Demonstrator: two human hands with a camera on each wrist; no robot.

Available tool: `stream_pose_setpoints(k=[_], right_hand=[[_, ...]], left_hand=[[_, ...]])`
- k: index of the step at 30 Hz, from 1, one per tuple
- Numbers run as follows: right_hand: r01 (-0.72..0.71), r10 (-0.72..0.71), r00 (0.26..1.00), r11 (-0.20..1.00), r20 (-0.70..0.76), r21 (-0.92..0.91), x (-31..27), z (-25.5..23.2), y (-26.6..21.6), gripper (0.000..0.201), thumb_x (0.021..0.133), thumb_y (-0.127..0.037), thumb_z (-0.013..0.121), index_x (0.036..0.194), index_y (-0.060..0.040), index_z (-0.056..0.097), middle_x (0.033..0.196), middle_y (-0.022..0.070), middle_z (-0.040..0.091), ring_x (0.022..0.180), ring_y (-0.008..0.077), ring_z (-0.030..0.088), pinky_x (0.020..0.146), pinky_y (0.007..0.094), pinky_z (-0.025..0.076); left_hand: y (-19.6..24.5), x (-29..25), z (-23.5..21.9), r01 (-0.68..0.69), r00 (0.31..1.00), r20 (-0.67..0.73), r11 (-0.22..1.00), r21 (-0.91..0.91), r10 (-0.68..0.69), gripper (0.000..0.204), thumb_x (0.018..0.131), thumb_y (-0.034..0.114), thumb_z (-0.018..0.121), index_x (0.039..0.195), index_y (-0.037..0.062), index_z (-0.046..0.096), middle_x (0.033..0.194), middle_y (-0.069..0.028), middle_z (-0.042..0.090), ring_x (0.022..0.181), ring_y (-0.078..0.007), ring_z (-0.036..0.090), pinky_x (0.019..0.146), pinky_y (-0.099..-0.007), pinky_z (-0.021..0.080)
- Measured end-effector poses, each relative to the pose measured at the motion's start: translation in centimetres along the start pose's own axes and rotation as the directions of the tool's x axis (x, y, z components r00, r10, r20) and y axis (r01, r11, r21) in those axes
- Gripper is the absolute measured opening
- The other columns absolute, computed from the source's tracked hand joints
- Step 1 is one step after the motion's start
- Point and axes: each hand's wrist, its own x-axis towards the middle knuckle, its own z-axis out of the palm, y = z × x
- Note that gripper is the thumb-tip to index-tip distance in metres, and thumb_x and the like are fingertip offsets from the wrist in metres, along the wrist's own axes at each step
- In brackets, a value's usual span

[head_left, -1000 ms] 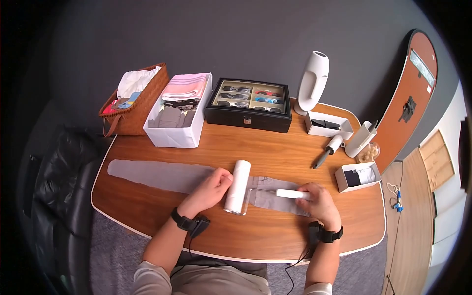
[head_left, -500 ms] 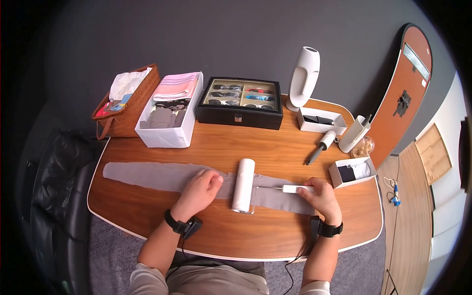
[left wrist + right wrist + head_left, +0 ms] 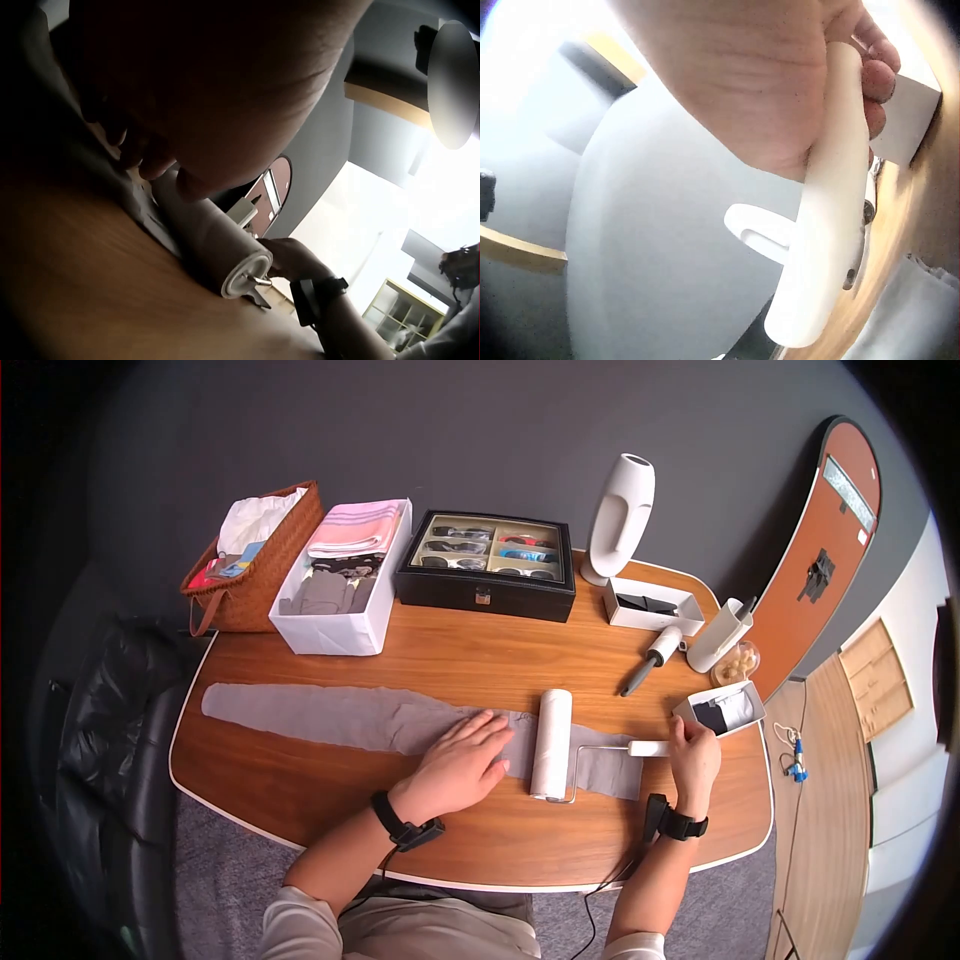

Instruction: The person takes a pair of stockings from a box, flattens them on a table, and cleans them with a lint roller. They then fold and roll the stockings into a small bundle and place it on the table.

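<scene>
A long grey cloth (image 3: 310,717) lies across the wooden table, wider toward its middle and rounded at the left end. My left hand (image 3: 462,763) rests with its fingers extended on the cloth, left of the roll. In my right hand (image 3: 694,765) I grip the white handle (image 3: 825,202) of a large lint roller, beyond the cloth's right end. The lint roller's white roll (image 3: 552,745) sits crosswise over the right part of the cloth, on a bent wire frame. In the left wrist view, the roll's end (image 3: 246,277) shows beyond my darkened left fingers.
At the back stand a woven basket (image 3: 290,545), a white box of folded clothes (image 3: 335,638), a black glasses case (image 3: 500,598) and a white vase (image 3: 620,520). To the right, a smaller lint roller (image 3: 652,660) lies near open white boxes (image 3: 745,726).
The lint roller has moved right along the cloth with my right hand. My left hand has gone from loosely curled to extended fingers on the cloth, farther right.
</scene>
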Motion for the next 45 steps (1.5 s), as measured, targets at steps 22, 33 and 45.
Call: stream_pose_setpoints(k=[22, 33, 45], right_hand=[[0.14, -0.14, 0.989, 0.99, -0.052, -0.001, -1.2, 1.6, -2.6, 0.04, 0.103, -0.033, 0.073, 0.078, -0.0013, 0.073, 0.08, 0.0222, 0.072, 0.076, 0.0461, 0.07, 0.067, 0.0526, 0.054], [0.216, -0.21, 0.972, 0.975, 0.106, -0.055, -2.9, 3.4, -4.7, 0.041, 0.103, -0.037, 0.072, 0.081, -0.0032, 0.076, 0.081, 0.0217, 0.074, 0.078, 0.0461, 0.073, 0.069, 0.0541, 0.057], [0.222, -0.219, 0.975, 0.965, 0.039, -0.142, -1.8, 2.5, -3.0, 0.037, 0.101, -0.035, 0.074, 0.08, -0.0044, 0.078, 0.078, 0.0199, 0.074, 0.073, 0.0437, 0.072, 0.066, 0.0516, 0.057]], left_hand=[[-2.7, -6.3, -3.9, 0.151, 0.988, 0.005, 0.96, 0.237, -0.156, 0.046, 0.11, 0.032, 0.061, 0.153, 0.0144, 0.065, 0.168, -0.0144, 0.054, 0.157, -0.0342, 0.048, 0.132, -0.0621, 0.025], [-3.8, -7.5, -5.0, 0.168, 0.986, -0.016, 0.956, 0.239, -0.169, 0.044, 0.11, 0.029, 0.062, 0.151, 0.014, 0.067, 0.166, -0.0153, 0.056, 0.154, -0.0349, 0.051, 0.131, -0.0638, 0.024], [-5.4, -8.4, -6.3, 0.237, 0.97, -0.019, 0.935, 0.263, -0.241, 0.044, 0.108, 0.029, 0.063, 0.148, 0.011, 0.069, 0.164, -0.0186, 0.058, 0.155, -0.0361, 0.05, 0.133, -0.0628, 0.022]])
